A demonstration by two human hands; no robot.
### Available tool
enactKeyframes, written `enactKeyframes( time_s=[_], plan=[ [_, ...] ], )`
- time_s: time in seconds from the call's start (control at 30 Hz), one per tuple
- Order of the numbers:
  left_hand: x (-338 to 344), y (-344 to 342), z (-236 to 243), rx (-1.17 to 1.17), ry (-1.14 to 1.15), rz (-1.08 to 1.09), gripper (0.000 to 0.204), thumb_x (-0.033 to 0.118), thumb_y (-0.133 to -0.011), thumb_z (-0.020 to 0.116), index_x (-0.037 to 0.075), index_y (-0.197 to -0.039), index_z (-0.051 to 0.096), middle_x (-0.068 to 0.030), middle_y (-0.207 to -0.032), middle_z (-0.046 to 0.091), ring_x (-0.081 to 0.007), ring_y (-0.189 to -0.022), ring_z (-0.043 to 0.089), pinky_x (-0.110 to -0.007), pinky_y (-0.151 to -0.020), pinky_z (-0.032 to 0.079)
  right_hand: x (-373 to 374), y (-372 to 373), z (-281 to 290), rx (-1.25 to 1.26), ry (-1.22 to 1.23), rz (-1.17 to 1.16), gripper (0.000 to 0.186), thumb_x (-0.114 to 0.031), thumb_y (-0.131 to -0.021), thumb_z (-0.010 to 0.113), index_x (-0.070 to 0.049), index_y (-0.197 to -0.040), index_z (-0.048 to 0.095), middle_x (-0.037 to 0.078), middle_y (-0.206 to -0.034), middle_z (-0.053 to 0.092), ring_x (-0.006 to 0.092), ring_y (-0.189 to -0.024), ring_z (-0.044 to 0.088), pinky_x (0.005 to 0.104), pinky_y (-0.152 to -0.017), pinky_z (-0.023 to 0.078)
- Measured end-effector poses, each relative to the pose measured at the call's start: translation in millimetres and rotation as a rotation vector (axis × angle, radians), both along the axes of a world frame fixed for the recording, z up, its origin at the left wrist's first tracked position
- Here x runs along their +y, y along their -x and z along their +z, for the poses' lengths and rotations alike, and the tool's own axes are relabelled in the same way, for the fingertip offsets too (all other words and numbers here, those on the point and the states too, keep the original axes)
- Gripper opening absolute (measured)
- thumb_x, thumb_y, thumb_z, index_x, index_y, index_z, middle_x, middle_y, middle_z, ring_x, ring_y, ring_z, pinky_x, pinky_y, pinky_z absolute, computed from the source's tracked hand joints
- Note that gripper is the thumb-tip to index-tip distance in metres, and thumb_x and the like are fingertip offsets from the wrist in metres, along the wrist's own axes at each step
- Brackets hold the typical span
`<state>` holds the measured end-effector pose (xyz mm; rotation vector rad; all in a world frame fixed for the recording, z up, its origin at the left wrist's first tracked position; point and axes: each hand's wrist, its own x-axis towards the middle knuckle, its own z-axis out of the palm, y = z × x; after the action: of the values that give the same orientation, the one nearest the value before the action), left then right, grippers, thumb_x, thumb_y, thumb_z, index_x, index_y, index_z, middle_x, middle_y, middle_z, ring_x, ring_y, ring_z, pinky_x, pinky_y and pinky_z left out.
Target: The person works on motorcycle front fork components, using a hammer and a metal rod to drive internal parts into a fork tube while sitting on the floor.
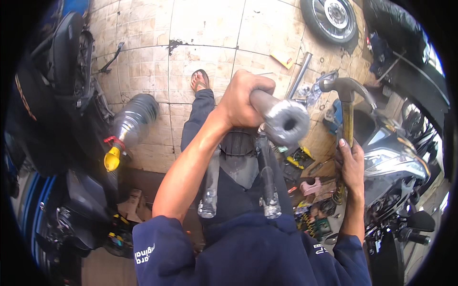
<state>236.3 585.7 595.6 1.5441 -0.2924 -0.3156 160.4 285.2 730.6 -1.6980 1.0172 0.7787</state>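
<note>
My left hand (241, 100) is wrapped round a thick grey metal bar whose wide round end (287, 122), with a dark hole in its middle, points up toward me. In my right hand (351, 159), the yellowish handle of a claw hammer (348, 119) is gripped, its head raised above the fist. Below the bar, two worn dark metal tubes (208, 188) stand between my legs, joined by a black plastic piece (238, 164) that looks like a mudguard. The far ends of the tubes are hidden behind my left hand and the bar.
A plastic bottle (135, 117) with a yellow spout lies at left, near a dark motorcycle (67, 62). At right are a motorcycle with a headlight (389, 162), scattered tools and a pink part (311, 186). Further off, a wheel (329, 19) and a metal tube (300, 74) lie on the tiles.
</note>
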Motion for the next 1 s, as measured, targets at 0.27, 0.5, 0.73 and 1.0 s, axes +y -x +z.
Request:
enactKeyframes(
  time_s=[0.27, 0.5, 0.73, 1.0],
  plan=[
    [-108.6, 28.9, -1.9, -0.068, -0.135, -0.412, 0.02, 0.016, -0.05, 0.066, 0.009, -0.056, 0.048, -0.0096, -0.053, 0.053, -0.0337, -0.051, 0.057, -0.042, -0.048, 0.044, -36.4, 90.2, -38.2, 0.107, 0.095, -0.252, 0.023, -0.024, -0.103, 0.058, -0.01, -0.088, 0.048, -0.008, -0.059, 0.039, 0.002, -0.044, 0.034, 0.0214, -0.038, 0.026],
    [-143.0, 82.4, -42.3, 0.031, -0.167, -0.492, 0.019, 0.016, -0.052, 0.067, 0.008, -0.057, 0.05, -0.0113, -0.055, 0.054, -0.0348, -0.054, 0.058, -0.043, -0.05, 0.045, -46.8, 155.6, -64.8, 0.2, 0.081, -0.339, 0.023, -0.025, -0.102, 0.059, -0.008, -0.089, 0.053, -0.008, -0.061, 0.04, 0.0023, -0.047, 0.035, 0.0231, -0.041, 0.027],
    [-146.8, 87.1, -45.2, 0.104, -0.186, -0.501, 0.017, 0.012, -0.059, 0.068, 0.006, -0.058, 0.052, -0.0131, -0.053, 0.052, -0.0351, -0.05, 0.056, -0.042, -0.048, 0.043, -41.7, 168.5, -76.2, 0.203, 0.146, -0.233, 0.028, -0.029, -0.1, 0.063, -0.003, -0.089, 0.061, -0.007, -0.066, 0.044, 0.0033, -0.057, 0.038, 0.0254, -0.05, 0.031],
    [-150.5, 75.2, -36.6, 0.125, -0.144, -0.475, 0.02, 0.011, -0.062, 0.068, 0.006, -0.058, 0.049, -0.0138, -0.052, 0.05, -0.0354, -0.049, 0.055, -0.042, -0.047, 0.042, -40.2, 141.8, -76.9, 0.247, 0.171, -0.272, 0.031, -0.03, -0.098, 0.066, -0.002, -0.085, 0.06, -0.005, -0.065, 0.047, 0.0039, -0.057, 0.042, 0.0246, -0.049, 0.033]
  ],
)
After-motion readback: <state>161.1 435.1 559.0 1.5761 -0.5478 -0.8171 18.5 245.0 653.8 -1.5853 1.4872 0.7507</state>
